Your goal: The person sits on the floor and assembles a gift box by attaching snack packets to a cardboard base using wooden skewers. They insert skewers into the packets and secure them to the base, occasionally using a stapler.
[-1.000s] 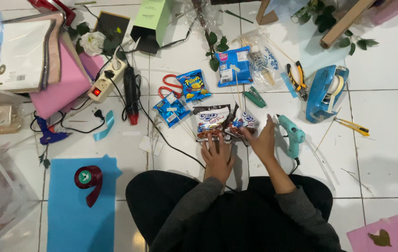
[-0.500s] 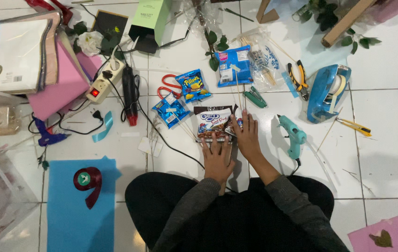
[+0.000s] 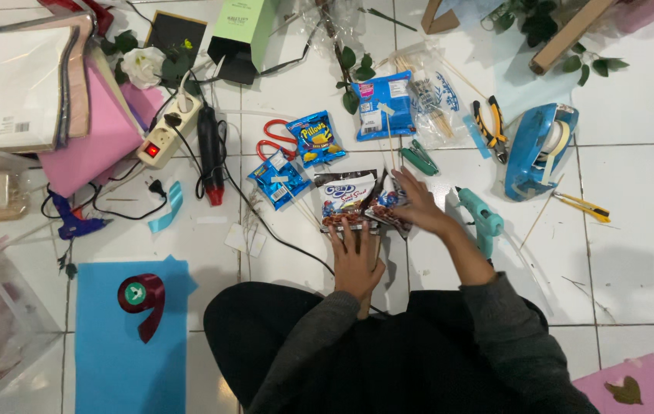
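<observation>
My left hand (image 3: 356,257) lies flat on the white tile floor, fingers spread over the lower edge of a dark snack packet (image 3: 344,197). My right hand (image 3: 421,205) grips a second small dark snack packet (image 3: 385,203) just to the right of the first. Thin wooden skewers (image 3: 389,138) run from the packets upward. Further up lie blue snack packets: one small (image 3: 278,179), one with a yellow picture (image 3: 316,138), one larger (image 3: 382,103).
A teal glue gun (image 3: 481,218) lies right of my right hand, a blue tape dispenser (image 3: 539,149) and yellow pliers (image 3: 489,126) beyond. Red scissors (image 3: 270,138), a power strip (image 3: 167,136), black cable, pink and blue paper sheets (image 3: 112,353) and a dark red ribbon roll (image 3: 140,295) lie left.
My right hand moved left from near the glue gun, then shifted back right onto the second packet. My left hand stays pressed below the first packet.
</observation>
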